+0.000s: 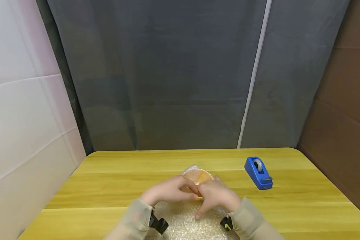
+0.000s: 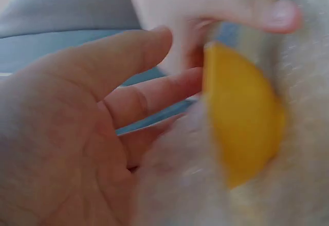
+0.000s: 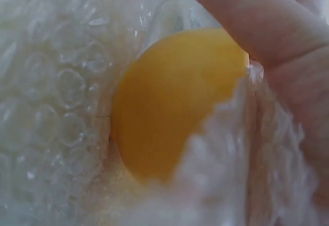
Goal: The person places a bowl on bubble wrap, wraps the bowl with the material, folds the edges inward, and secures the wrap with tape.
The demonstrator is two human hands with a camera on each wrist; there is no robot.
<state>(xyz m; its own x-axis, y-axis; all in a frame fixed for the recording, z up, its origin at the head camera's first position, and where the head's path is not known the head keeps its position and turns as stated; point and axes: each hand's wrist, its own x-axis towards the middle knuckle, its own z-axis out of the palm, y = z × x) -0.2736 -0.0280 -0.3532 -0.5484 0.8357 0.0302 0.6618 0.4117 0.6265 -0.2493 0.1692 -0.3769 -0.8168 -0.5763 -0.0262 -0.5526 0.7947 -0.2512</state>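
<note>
A yellow bowl (image 3: 164,102) lies partly covered by clear bubble wrap (image 1: 192,221) at the table's near middle. Its orange inside (image 1: 202,175) shows beyond the hands in the head view. Over the bowl's near rim the left hand (image 1: 175,189) reaches in from the left; its fingers (image 2: 154,98) lie against the wrap and rim, while its thumb stands apart. The right hand (image 1: 217,195) meets it there, thumb spread straight away from its fingers. Wrap and bowl hide part of both hands' fingers. A loose wrap edge stands beside the bowl in the right wrist view.
A blue tape dispenser (image 1: 259,173) with a roll of clear tape stands to the right on the wooden table (image 1: 123,166). Dark cloth (image 1: 174,83) hangs behind the table, with a white panel (image 1: 27,93) at left and a brown one (image 1: 345,100) at right.
</note>
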